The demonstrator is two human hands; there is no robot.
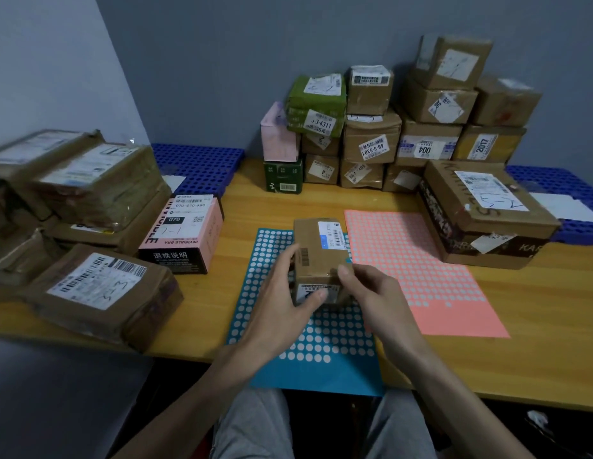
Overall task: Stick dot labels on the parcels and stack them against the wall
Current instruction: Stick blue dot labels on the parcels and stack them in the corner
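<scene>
A small brown cardboard parcel [316,251] with white shipping labels stands on the blue dot-label sheet [321,339] at the table's middle. My left hand [281,293] grips its left side, thumb across the near face. My right hand [371,296] touches its near right edge with the fingertips; a small blue dot [347,260] shows at that corner. A pink dot-label sheet [420,270] lies to the right. A stack of labelled parcels [387,134] stands against the grey wall at the back.
Several brown parcels [99,286] and a pink-and-black box [182,233] crowd the left of the wooden table [242,207]. A large flat box [483,210] sits at the right. Blue perforated trays [199,164] lie at the back left and far right.
</scene>
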